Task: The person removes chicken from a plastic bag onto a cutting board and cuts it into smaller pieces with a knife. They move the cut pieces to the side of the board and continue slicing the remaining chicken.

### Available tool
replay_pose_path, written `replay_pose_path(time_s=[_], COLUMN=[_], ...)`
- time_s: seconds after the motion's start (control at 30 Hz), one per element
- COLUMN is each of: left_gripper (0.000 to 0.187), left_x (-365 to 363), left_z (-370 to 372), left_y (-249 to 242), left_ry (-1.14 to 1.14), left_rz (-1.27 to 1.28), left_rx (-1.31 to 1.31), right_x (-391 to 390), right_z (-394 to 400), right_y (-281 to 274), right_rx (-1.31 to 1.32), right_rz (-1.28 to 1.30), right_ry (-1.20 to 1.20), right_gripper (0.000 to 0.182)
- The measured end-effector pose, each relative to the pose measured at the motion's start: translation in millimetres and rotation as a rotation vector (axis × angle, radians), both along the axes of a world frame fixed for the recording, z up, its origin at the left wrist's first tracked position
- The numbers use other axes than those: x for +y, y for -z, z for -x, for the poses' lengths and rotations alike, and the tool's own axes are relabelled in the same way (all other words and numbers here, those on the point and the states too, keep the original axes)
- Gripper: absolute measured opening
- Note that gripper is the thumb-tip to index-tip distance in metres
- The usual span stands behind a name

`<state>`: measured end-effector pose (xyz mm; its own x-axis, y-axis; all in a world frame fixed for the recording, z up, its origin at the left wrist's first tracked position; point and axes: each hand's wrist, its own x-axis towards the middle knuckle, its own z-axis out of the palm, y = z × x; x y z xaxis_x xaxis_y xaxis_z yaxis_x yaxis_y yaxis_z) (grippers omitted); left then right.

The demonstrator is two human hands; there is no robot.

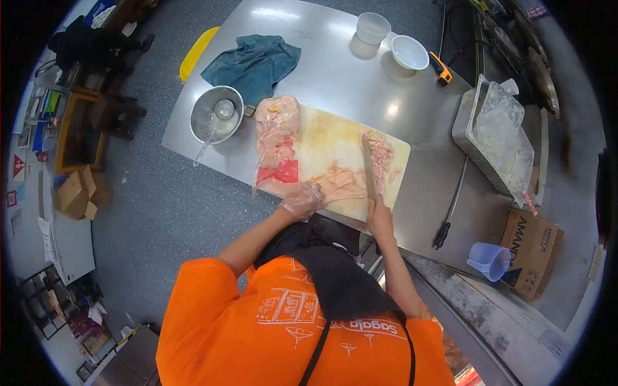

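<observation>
My right hand (380,220) is closed around the handle of a kitchen knife (369,168), whose blade points away from me over the white cutting board (335,133). Against the blade's right side lies a heap of thin pale-pink raw meat strips (381,154). My left hand (304,201), in a clear plastic glove, grips the near end of a flat, pale raw meat piece (341,183) that stretches toward the knife. Beyond that hand, a clear plastic bag of raw meat (278,128) with a red patch lies on the board's left side.
A metal pot (217,116) with a ladle inside stands left of a teal cloth (257,66). Two white bowls (373,28) and an orange-black thermometer gun (441,69) sit at the back. Rightward are a sharpening rod (452,202), a metal pan (465,125) and a plastic jug (489,260).
</observation>
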<state>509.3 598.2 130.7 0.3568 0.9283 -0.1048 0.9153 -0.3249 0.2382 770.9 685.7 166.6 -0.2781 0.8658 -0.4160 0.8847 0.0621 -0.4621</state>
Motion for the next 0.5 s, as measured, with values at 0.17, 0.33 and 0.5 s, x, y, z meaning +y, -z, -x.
replay_pose_path(time_s=[0.17, 0.33, 0.5], left_gripper=[0.023, 0.027, 0.029], left_x=[-4.6, 29.6, 47.3], left_z=[3.2, -13.8, -26.2], left_y=[30.3, -31.8, -27.5], left_ry=[-0.293, -1.036, -0.677], left_rz=[0.075, 0.368, 0.458], left_rx=[-0.005, -0.372, -0.356], right_x=[-4.9, -24.3, -7.6], right_z=[2.6, -3.9, -28.7], right_y=[-19.4, -7.6, -4.0], right_rx=[0.110, 0.034, 0.025], right_rz=[0.015, 0.063, -0.035], right_ry=[0.017, -0.008, 0.039], right_gripper=[0.027, 0.025, 0.025])
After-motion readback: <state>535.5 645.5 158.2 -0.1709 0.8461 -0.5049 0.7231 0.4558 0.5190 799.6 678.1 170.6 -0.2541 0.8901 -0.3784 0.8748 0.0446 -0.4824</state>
